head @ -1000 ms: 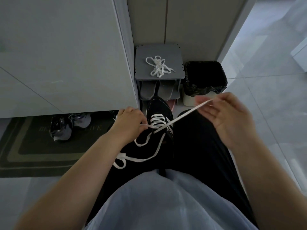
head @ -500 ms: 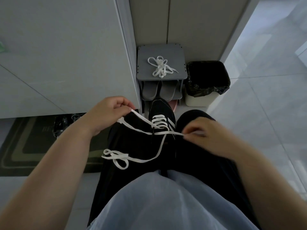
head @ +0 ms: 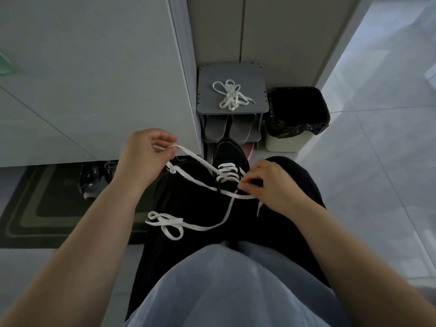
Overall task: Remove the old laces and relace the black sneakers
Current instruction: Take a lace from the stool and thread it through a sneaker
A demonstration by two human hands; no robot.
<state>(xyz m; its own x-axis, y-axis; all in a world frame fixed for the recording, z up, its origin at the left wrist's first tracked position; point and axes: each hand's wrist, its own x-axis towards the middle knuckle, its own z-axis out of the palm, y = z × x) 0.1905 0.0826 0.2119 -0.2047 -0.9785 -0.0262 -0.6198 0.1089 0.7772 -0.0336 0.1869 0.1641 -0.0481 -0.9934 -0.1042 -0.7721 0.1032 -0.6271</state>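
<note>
I'm pinching the lace (head: 165,221) in left grip (head: 141,156) and right grip (head: 271,185), the twelve-o'clock sneaker (head: 230,155) seemingly half laced, upper eyelets remaining.

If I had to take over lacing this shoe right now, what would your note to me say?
Left hand: pinches the white lace, held out to the left.
Right hand: pinches its other run beside the eyelets of the black sneaker.
Sneaker on the lap, toe pointing away; loose tail looped on the left thigh.
Another lace bundle lies on the grey shoe rack.
Done: front rows crossed. Left: upper eyelets.
</note>
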